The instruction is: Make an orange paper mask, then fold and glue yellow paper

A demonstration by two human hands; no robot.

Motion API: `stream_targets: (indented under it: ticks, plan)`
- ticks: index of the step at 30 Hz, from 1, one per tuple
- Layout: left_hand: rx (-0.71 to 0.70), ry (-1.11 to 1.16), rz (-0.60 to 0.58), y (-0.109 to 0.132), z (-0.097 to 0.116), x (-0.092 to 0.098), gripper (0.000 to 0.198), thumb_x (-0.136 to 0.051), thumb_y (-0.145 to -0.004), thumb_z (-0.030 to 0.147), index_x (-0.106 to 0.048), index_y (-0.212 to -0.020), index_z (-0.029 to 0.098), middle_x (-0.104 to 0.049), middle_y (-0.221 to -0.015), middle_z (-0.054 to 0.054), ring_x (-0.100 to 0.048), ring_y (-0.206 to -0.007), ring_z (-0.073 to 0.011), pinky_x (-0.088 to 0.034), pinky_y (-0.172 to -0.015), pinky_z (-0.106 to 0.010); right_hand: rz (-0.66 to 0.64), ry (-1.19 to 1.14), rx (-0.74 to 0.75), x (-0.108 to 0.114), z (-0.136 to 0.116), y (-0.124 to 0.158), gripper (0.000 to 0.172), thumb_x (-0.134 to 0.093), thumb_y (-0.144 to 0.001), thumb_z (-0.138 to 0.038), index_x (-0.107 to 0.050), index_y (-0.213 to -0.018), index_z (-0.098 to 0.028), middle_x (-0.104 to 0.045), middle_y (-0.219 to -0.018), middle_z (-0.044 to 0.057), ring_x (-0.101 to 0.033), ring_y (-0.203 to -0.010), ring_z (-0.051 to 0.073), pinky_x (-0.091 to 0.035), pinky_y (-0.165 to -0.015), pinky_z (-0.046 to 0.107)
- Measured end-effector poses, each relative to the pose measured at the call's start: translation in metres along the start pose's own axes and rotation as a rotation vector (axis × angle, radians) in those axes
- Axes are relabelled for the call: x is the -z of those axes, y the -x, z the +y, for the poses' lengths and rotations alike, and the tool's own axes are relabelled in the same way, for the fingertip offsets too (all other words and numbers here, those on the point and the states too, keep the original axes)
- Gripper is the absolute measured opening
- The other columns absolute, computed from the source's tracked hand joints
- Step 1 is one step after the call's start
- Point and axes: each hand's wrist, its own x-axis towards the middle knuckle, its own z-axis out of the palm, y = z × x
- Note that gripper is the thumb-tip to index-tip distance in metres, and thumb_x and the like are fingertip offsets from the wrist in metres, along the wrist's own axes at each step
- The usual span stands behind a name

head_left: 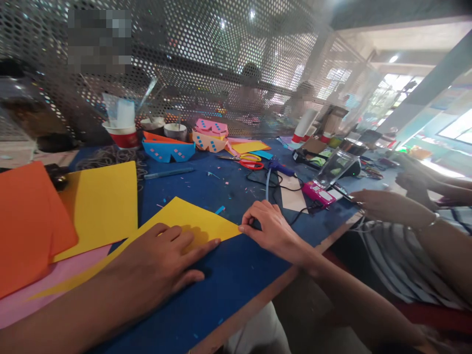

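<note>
A folded sheet of yellow paper lies on the blue table, one pointed corner towards the right. My left hand rests flat on it with the fingers spread, the index finger along its near edge. At the right corner my right hand pinches the paper's tip between thumb and bent fingers. Left of them lie orange sheets, another yellow sheet and a pink sheet, partly covered by the others and my forearm.
Paper masks, scissors, a blue pen, a glue gun with a cord and a pink device lie farther back. Cups stand by a perforated metal screen. A co-worker's hand is at right.
</note>
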Motion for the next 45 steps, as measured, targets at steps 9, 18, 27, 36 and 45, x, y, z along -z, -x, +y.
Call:
stream_targets:
  ticks: [9, 18, 27, 36, 45]
  plan:
    - [-0.005, 0.033, 0.002, 0.0, -0.002, -0.001, 0.05, -0.046, -0.104, 0.056, -0.051, -0.15, 0.037, -0.071, -0.104, -0.005, -0.061, -0.086, -0.0258, -0.038, -0.077, -0.038, -0.012, -0.031, 0.021, -0.001, 0.002, 0.003, 0.006, -0.066, -0.098, -0.022, -0.067, -0.093, -0.025, -0.067, -0.098, 0.0, -0.055, -0.101, 0.02, -0.033, -0.088, 0.038]
    - [0.037, 0.004, -0.036, -0.003, 0.003, 0.004, 0.047, -0.046, -0.104, 0.054, -0.053, -0.147, 0.036, -0.07, -0.101, -0.005, -0.061, -0.086, -0.0267, -0.037, -0.077, -0.04, 0.126, -0.034, 0.022, -0.002, 0.002, 0.005, 0.018, -0.057, -0.097, -0.011, -0.068, -0.1, -0.025, -0.068, -0.103, 0.003, -0.057, -0.104, 0.022, -0.038, -0.091, 0.038]
    - [0.014, -0.044, 0.017, -0.003, 0.002, 0.0, 0.046, -0.042, -0.104, 0.057, -0.06, -0.14, 0.034, -0.068, -0.092, -0.006, -0.062, -0.082, -0.0269, -0.038, -0.073, -0.04, 0.043, -0.045, 0.166, -0.011, -0.043, -0.004, 0.006, -0.065, -0.094, -0.019, -0.066, -0.098, -0.024, -0.073, -0.103, 0.001, -0.06, -0.103, 0.021, -0.038, -0.09, 0.038]
    - [0.016, -0.076, -0.001, -0.006, 0.005, 0.008, 0.043, -0.044, -0.104, 0.054, -0.062, -0.137, 0.032, -0.067, -0.09, -0.006, -0.061, -0.08, -0.0272, -0.038, -0.072, -0.04, -0.022, -0.045, 0.132, -0.019, -0.045, -0.008, 0.013, -0.066, -0.087, -0.013, -0.065, -0.097, -0.022, -0.072, -0.102, 0.001, -0.06, -0.103, 0.02, -0.035, -0.088, 0.036]
    - [0.022, -0.065, 0.036, 0.017, -0.002, 0.003, 0.042, -0.048, -0.103, 0.055, -0.063, -0.134, 0.031, -0.067, -0.095, -0.007, -0.06, -0.086, -0.0271, -0.039, -0.073, -0.039, 0.011, -0.035, 0.144, -0.021, -0.046, -0.006, 0.015, -0.062, -0.085, -0.011, -0.064, -0.095, -0.022, -0.07, -0.101, 0.002, -0.06, -0.102, 0.021, -0.036, -0.089, 0.037]
